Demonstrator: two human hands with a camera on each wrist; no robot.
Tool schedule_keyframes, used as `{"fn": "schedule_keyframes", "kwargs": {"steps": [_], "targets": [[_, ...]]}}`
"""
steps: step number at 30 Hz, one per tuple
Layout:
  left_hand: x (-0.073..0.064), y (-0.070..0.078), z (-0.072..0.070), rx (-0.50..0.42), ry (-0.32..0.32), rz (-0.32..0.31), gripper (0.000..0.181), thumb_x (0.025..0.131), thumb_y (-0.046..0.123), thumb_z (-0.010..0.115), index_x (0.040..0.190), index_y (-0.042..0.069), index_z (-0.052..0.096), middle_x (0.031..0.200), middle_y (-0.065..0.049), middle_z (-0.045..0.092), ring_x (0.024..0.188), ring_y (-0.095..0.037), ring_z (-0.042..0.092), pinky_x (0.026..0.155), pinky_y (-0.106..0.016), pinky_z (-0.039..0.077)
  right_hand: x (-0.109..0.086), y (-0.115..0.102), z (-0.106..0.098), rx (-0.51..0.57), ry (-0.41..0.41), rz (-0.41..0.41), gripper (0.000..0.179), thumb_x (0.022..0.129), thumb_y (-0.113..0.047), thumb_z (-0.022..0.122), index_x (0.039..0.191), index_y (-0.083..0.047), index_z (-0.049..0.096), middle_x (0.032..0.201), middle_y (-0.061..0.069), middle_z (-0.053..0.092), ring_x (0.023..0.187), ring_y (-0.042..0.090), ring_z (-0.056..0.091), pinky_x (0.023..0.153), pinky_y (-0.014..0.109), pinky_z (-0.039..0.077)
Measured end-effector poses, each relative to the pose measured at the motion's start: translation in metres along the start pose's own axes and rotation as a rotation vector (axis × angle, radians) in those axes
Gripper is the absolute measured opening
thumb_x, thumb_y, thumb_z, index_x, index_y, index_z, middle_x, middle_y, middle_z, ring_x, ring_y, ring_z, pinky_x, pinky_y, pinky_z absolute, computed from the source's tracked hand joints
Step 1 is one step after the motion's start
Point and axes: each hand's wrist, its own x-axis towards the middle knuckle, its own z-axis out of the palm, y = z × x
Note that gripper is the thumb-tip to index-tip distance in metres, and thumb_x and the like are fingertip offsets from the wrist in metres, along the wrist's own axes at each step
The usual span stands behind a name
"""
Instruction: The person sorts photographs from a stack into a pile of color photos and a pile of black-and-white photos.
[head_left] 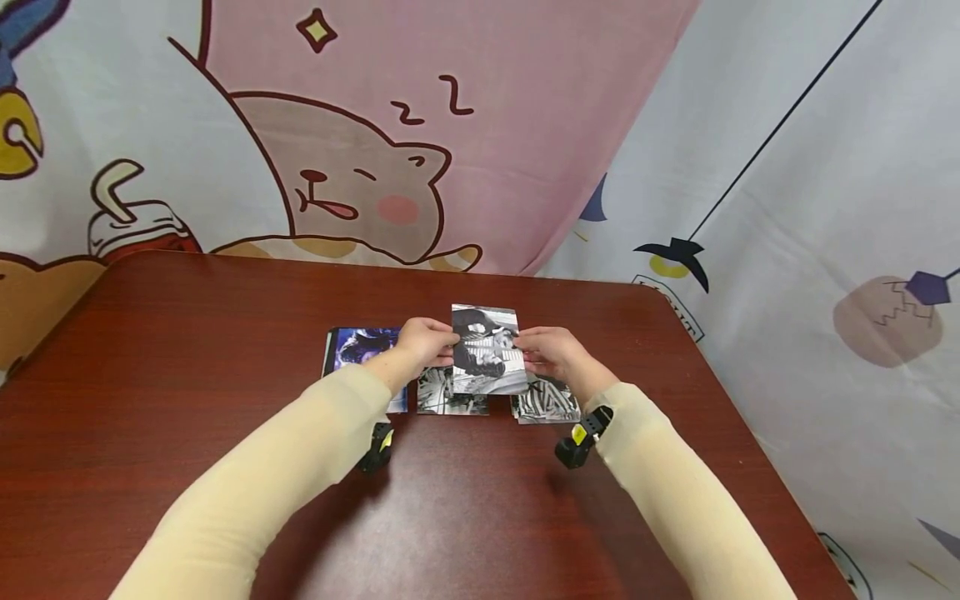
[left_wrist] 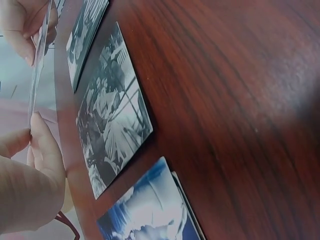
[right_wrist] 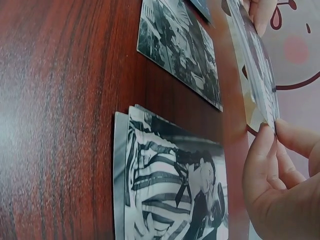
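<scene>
Between both hands, a black-and-white photo card [head_left: 489, 350] is held up over the table. My left hand [head_left: 426, 340] pinches its left edge between thumb and fingers, and my right hand [head_left: 553, 346] pinches the right edge. The wrist views show it nearly edge-on; whether it is one card or a few together I cannot tell. Below lie other photo cards: a blue-toned pile [head_left: 363, 343] at left, partly behind the left hand, a black-and-white card [left_wrist: 112, 112] in the middle, and a black-and-white pile [right_wrist: 170, 185] with a striped garment at right, slightly fanned.
The cards lie on a reddish-brown wooden table [head_left: 187, 350]. A printed cloth [head_left: 525, 108] with a sleeping cartoon animal hangs behind the table's far edge and along its right side. Small black cameras [head_left: 577, 446] sit on both wrists.
</scene>
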Motion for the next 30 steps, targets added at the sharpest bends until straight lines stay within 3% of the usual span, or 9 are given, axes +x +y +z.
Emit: {"fn": "schedule_keyframes", "kwargs": {"steps": [7,18,24,30], "targets": [[0.001,-0.001,0.009,-0.016,0.0,0.001,0.03,0.089,0.001,0.057,0.117,-0.009,0.056,0.087,-0.006,0.054,0.063,-0.01,0.052,0.059,-0.018,0.057,-0.001,0.002,-0.007,0.001,0.006,0.009,0.036,0.09,-0.009,0.059,0.125,-0.001,0.052,0.072,-0.005,0.053,0.063,0.006,0.051,0.055,0.013,0.051],[0.003,-0.004,0.03,-0.014,0.013,-0.005,0.028,0.087,-0.001,0.058,0.115,-0.008,0.058,0.097,-0.015,0.059,0.06,-0.01,0.054,0.06,-0.02,0.059,0.002,0.012,-0.025,-0.001,0.011,0.012,0.036,0.091,-0.01,0.059,0.125,0.0,0.051,0.069,-0.007,0.053,0.06,0.004,0.05,0.053,0.012,0.049],[0.01,-0.005,0.042,-0.013,0.021,-0.006,0.026,0.086,-0.005,0.058,0.112,-0.009,0.058,0.092,-0.014,0.059,0.058,-0.01,0.052,0.074,-0.031,0.061,0.004,0.015,-0.035,-0.023,0.009,-0.002,0.038,0.091,-0.009,0.058,0.126,0.001,0.05,0.066,-0.008,0.054,0.058,0.003,0.051,0.052,0.012,0.049],[0.007,-0.006,0.051,-0.016,0.007,0.005,0.026,0.088,-0.004,0.057,0.113,-0.008,0.058,0.109,-0.023,0.061,0.064,-0.012,0.054,0.081,-0.034,0.059,0.005,0.018,-0.043,-0.053,0.024,-0.009,0.038,0.092,-0.01,0.057,0.127,0.003,0.049,0.064,-0.008,0.054,0.057,0.003,0.051,0.054,0.013,0.05]]}}
